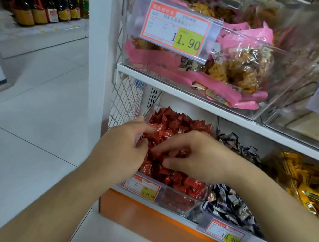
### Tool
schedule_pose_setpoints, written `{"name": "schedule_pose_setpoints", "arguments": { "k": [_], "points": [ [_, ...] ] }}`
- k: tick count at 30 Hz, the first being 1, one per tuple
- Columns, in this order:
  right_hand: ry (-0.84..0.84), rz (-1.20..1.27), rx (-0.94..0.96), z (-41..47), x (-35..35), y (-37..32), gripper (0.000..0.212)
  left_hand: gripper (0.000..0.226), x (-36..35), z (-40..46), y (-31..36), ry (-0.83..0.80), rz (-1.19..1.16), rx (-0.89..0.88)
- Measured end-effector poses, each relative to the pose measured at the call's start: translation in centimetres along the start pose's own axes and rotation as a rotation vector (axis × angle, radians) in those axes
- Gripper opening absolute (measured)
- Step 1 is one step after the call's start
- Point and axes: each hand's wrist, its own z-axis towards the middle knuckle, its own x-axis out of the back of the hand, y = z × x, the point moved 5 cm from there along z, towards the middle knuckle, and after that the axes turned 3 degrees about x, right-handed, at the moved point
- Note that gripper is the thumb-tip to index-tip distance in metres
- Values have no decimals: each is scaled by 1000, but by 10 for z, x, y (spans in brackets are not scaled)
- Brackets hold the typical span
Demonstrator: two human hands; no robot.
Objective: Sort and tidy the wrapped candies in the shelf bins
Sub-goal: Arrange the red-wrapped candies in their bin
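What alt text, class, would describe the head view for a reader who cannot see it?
Two hands, left and right, dig into a clear bin of red candies on a low shop shelf. Beside it sit dark-wrapped candies and yellow candies.

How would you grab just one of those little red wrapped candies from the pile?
Judging by their shape, pinch one small red wrapped candy by a crimped, pointy wrapper end that sticks up. Come from above and the front, since the clear plastic bin is open at the top, and a white shelf hangs over the back. Both hands, left hand and right hand, already reach in that way.
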Motion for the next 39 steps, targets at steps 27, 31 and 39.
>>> {"name": "schedule_pose_setpoints", "arguments": {
  "k": [27, 31, 39],
  "points": [
    [-215, 221, -29, 14, 9, 14, 71, 31, -2, 0, -1, -9, 11, 22],
    [-436, -46, -59, 12, -19, 2, 73, 31, -2, -1, 0, -6, 6, 25],
    [-417, -75, -176, 25, -13, 12, 100, 28, -4, -1, 0, -6, 17, 19]
  ]
}}
